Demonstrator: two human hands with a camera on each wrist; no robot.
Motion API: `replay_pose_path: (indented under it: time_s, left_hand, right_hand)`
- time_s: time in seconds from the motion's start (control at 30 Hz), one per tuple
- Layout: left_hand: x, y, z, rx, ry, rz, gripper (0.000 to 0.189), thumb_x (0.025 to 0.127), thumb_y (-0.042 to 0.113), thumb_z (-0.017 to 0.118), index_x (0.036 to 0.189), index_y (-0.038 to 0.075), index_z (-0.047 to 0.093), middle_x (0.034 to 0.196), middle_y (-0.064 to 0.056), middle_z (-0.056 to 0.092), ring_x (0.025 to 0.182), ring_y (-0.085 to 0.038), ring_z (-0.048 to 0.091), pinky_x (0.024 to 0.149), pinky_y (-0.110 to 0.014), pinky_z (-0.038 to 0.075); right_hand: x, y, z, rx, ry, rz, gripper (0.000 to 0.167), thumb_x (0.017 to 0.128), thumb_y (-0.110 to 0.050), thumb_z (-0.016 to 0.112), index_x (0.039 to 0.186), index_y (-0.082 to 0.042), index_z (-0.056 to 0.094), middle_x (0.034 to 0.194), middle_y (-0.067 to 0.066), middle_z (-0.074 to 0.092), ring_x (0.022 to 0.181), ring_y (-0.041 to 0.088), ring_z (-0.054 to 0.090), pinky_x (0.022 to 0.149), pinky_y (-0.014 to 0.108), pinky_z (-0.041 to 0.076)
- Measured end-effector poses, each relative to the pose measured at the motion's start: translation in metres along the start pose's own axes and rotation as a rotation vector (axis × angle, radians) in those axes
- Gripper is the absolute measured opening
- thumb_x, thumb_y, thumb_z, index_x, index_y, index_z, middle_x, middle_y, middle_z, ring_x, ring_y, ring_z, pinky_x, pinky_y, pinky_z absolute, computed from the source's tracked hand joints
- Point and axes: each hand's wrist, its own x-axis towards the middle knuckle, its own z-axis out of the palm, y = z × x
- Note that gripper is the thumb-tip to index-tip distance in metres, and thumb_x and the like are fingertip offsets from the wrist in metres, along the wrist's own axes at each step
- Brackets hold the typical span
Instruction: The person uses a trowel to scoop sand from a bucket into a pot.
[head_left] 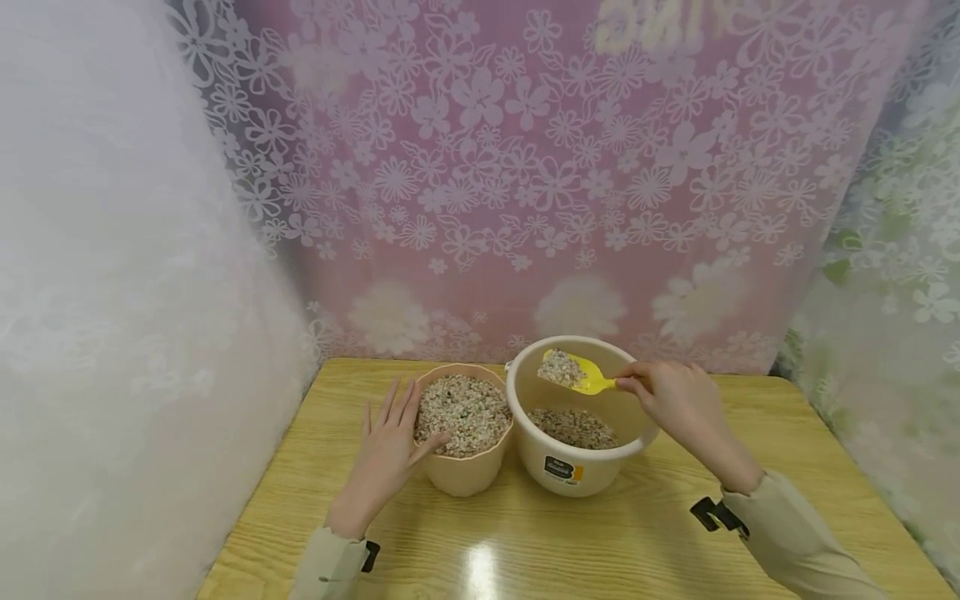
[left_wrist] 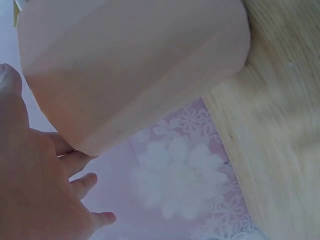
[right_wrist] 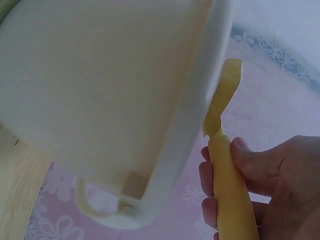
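My right hand [head_left: 682, 404] grips the handle of a yellow scoop [head_left: 594, 382] loaded with small mixed gravel. The scoop hangs over the mouth of a white bucket [head_left: 577, 471], whose bottom holds more loose gravel [head_left: 573, 427]. In the right wrist view, thumb and fingers wrap the yellow handle [right_wrist: 230, 190] beside the bucket wall. My left hand [head_left: 386, 458] rests with straight, spread fingers on the rim of a peach flowerpot [head_left: 465, 475], thumb over its front edge. Pebbly gravel [head_left: 461, 412] fills that pot nearly to its scalloped rim.
Pot and bucket stand side by side on a wood-grain table [head_left: 585, 550]. Behind the far edge hangs a pink flowered curtain [head_left: 480, 208], with pale sheeting [head_left: 135, 292] at the left. The bucket has a side handle [right_wrist: 85, 200].
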Motion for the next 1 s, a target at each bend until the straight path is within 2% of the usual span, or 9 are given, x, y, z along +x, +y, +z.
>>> replay_pose_path:
  time_s: [0.2,0.37,0.43,0.5,0.63,0.73,0.8,0.93,1.0]
  left_hand:
    - [-0.006,-0.01,0.003,-0.016,-0.005,-0.011,0.097,0.095,0.06,0.059,0.163,0.007,0.013,0.168,-0.012,0.015,0.156,-0.032,0.004,0.119,-0.07,0.0]
    - [-0.007,-0.013,0.005,-0.023,0.003,0.003,0.096,0.096,0.06,0.058,0.163,0.007,0.014,0.169,-0.012,0.013,0.157,-0.032,0.005,0.119,-0.07,0.0]
    - [-0.007,-0.012,0.006,-0.027,0.014,0.008,0.096,0.096,0.059,0.059,0.162,0.006,0.015,0.169,-0.012,0.013,0.156,-0.032,0.006,0.119,-0.07,0.001]
    - [-0.007,-0.011,0.007,-0.028,0.02,0.008,0.096,0.096,0.059,0.059,0.162,0.005,0.017,0.169,-0.012,0.013,0.156,-0.033,0.007,0.119,-0.069,0.001]
    - [-0.007,-0.011,0.008,-0.019,0.023,0.005,0.096,0.095,0.059,0.059,0.162,0.003,0.019,0.169,-0.011,0.012,0.156,-0.034,0.01,0.119,-0.069,0.002]
    - [-0.007,-0.011,0.008,-0.021,0.019,0.004,0.096,0.095,0.059,0.059,0.162,0.003,0.019,0.169,-0.011,0.012,0.156,-0.033,0.01,0.12,-0.069,0.001]
    - [-0.007,-0.011,0.008,-0.024,0.015,0.003,0.096,0.095,0.059,0.06,0.162,0.003,0.018,0.169,-0.011,0.012,0.156,-0.033,0.009,0.12,-0.068,0.001]
    - [-0.007,-0.011,0.008,-0.019,0.018,0.002,0.096,0.095,0.058,0.06,0.162,0.004,0.018,0.169,-0.011,0.013,0.156,-0.032,0.009,0.12,-0.068,0.001]
    - [-0.007,-0.011,0.008,-0.015,0.02,0.005,0.096,0.095,0.058,0.06,0.162,0.004,0.018,0.169,-0.011,0.013,0.156,-0.032,0.009,0.12,-0.068,0.001]
  right_hand:
    - [0.012,-0.019,-0.008,-0.013,-0.066,0.013,0.021,0.098,-0.032,0.068,0.109,-0.018,0.08,0.082,-0.004,0.073,0.064,0.009,0.055,0.065,0.036,0.044]
    - [0.025,-0.039,-0.012,-0.007,-0.062,-0.025,0.021,0.098,-0.032,0.068,0.109,-0.019,0.08,0.079,-0.005,0.071,0.061,0.009,0.051,0.059,0.032,0.042]
    - [0.03,-0.048,-0.012,-0.005,-0.054,-0.049,0.02,0.097,-0.032,0.069,0.107,-0.019,0.08,0.082,-0.003,0.073,0.063,0.011,0.057,0.062,0.035,0.046]
    - [0.033,-0.057,-0.011,-0.008,-0.052,-0.071,0.019,0.097,-0.032,0.069,0.106,-0.019,0.08,0.086,-0.002,0.075,0.069,0.015,0.062,0.07,0.041,0.051]
    - [0.041,-0.076,-0.006,-0.034,-0.074,-0.114,0.02,0.096,-0.035,0.069,0.102,-0.019,0.08,0.07,-0.005,0.067,0.063,0.015,0.057,0.079,0.047,0.052]
    - [0.045,-0.089,-0.002,-0.057,-0.109,-0.132,0.02,0.096,-0.036,0.069,0.104,-0.02,0.079,0.061,-0.007,0.058,0.055,0.013,0.049,0.078,0.047,0.05]
    - [0.049,-0.097,0.001,-0.075,-0.133,-0.14,0.019,0.097,-0.036,0.069,0.104,-0.022,0.079,0.066,-0.008,0.064,0.059,0.014,0.054,0.084,0.05,0.049]
    - [0.055,-0.11,0.009,-0.101,-0.167,-0.164,0.015,0.096,-0.036,0.07,0.102,-0.027,0.081,0.088,-0.009,0.076,0.081,0.017,0.069,0.099,0.057,0.047]
    - [0.057,-0.115,0.013,-0.12,-0.175,-0.194,0.012,0.095,-0.034,0.072,0.098,-0.027,0.081,0.09,-0.009,0.076,0.083,0.016,0.069,0.096,0.053,0.049]
